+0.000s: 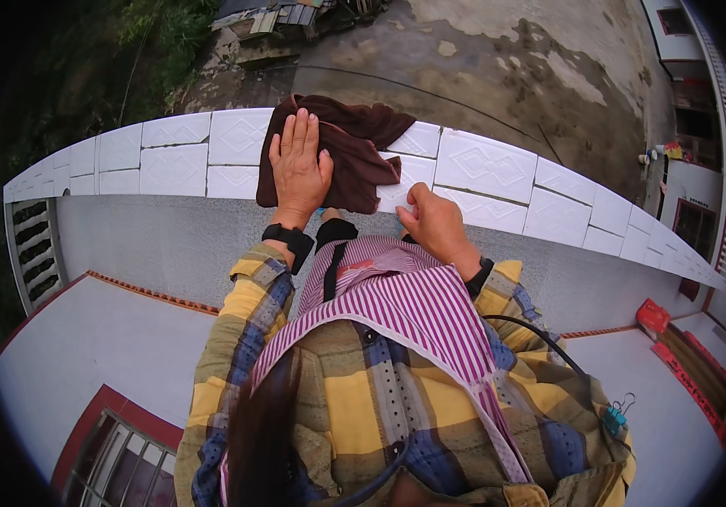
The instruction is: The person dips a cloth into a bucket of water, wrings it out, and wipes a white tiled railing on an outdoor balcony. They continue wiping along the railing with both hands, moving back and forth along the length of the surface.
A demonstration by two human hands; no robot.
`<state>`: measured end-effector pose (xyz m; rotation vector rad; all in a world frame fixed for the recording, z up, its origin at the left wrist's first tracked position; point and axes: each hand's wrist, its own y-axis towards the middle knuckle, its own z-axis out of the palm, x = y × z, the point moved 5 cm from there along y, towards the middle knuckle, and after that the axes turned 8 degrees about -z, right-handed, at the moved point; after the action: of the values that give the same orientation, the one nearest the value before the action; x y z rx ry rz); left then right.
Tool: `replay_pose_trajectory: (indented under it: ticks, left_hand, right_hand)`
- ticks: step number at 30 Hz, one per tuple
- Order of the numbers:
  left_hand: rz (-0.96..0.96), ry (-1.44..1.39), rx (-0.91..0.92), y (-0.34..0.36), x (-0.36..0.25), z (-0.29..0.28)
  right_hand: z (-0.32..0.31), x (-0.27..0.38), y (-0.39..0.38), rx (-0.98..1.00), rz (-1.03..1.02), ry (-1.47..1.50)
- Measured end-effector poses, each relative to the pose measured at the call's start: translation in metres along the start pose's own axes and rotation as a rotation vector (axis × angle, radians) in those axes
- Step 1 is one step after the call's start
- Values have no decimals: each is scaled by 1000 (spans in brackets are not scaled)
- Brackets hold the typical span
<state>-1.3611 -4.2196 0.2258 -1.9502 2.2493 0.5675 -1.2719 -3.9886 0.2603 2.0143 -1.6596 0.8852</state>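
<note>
A dark brown cloth (pixel 342 152) lies bunched and folded over a white-tiled wall top, with one end hanging past its far edge. My left hand (pixel 299 165) rests flat on the cloth's left part, fingers stretched forward and thumb a little apart. To the right of the cloth, my right hand (pixel 441 224) is loosely curled at the near edge of the tiles (pixel 481 173). Its thumb and forefinger are bent in, and nothing shows in it. Whether it touches the tile I cannot tell.
The tiled wall top curves away to both sides. Beyond it, far below, lie a wet concrete yard (pixel 464 59) and green trees (pixel 160 42). A balustrade (pixel 33 249) stands at the left. A black cable (pixel 540 334) runs beside my right arm.
</note>
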Motion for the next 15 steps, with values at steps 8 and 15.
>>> replay_pose_trajectory:
  ticks: [8,15]
  left_hand:
    - [30,-62,58,-1,1,-3]
    - [76,-116,81,0,6,-4]
  right_hand:
    - [20,-4,20,-68,193,-239]
    - [13,-4,19,-80,278,-128]
